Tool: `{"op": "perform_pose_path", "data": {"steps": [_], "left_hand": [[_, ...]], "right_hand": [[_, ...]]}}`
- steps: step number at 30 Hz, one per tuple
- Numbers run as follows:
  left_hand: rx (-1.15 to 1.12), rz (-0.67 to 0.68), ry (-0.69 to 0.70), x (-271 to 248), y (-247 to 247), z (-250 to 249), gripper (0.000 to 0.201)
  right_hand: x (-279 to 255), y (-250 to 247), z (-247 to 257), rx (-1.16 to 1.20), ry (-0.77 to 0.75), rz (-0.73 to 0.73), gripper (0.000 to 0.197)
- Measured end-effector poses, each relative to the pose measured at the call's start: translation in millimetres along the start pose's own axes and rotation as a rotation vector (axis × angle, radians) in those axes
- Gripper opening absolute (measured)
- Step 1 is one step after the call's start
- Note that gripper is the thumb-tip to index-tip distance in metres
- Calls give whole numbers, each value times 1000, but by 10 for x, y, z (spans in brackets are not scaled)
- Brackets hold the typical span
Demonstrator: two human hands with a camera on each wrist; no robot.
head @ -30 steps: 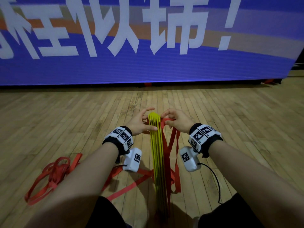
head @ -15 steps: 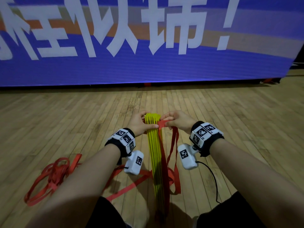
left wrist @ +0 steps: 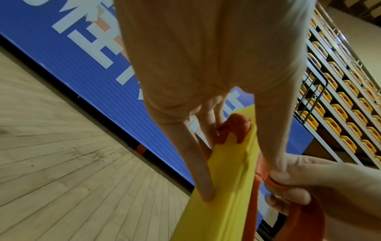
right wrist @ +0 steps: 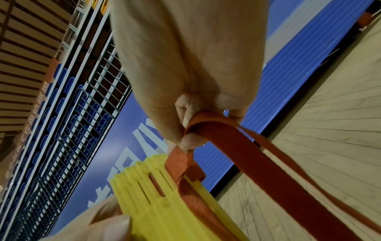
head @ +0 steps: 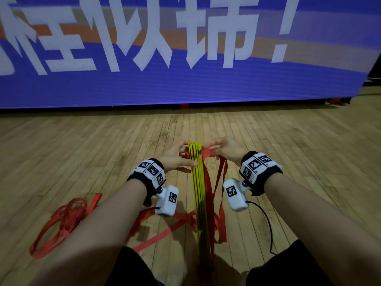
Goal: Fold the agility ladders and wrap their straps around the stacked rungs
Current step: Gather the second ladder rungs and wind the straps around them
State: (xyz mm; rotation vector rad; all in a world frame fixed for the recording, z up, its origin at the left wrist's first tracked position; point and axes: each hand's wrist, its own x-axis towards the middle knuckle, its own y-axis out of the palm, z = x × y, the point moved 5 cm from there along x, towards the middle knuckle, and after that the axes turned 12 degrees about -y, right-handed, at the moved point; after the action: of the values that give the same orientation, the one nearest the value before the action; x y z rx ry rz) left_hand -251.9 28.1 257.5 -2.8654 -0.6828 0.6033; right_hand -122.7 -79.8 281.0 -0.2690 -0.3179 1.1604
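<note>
A stack of yellow rungs (head: 198, 182) stands on edge, running from my lap out over the floor. My left hand (head: 177, 157) grips its far end, thumb across the top and fingers along the left side of the yellow rungs (left wrist: 228, 187). My right hand (head: 222, 150) pinches a red strap (head: 208, 153) against the right side of the stack's end. In the right wrist view the thumb and finger hold a folded red strap (right wrist: 206, 124) beside the yellow rungs (right wrist: 156, 195). More loops of strap (head: 221, 182) hang down on the right.
A loose heap of red strap (head: 61, 219) lies on the wooden floor (head: 82, 151) at the lower left, with a length trailing to the stack. A blue banner wall (head: 185, 83) closes the far side. A black cable (head: 270, 228) hangs from my right wrist.
Both hands and the stack's far end have dropped slightly and moved nearer to me. My left fingers have closed round the rungs. The right hand has drawn the red strap up against the stack's end.
</note>
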Motion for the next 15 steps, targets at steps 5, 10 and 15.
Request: {"op": "perform_pose_path", "data": {"steps": [5,10,15], "left_hand": [[17,26,14,-5,11,-9,47],[82,-76,19,36,-37,3,48],[128,-167,57,33,-21,13,59]], "right_hand": [[-3,3,-17,-15,-2,-3,24],[-38,47,48,0,-18,17,26],[-28,47,44,4,-18,6,28]]}}
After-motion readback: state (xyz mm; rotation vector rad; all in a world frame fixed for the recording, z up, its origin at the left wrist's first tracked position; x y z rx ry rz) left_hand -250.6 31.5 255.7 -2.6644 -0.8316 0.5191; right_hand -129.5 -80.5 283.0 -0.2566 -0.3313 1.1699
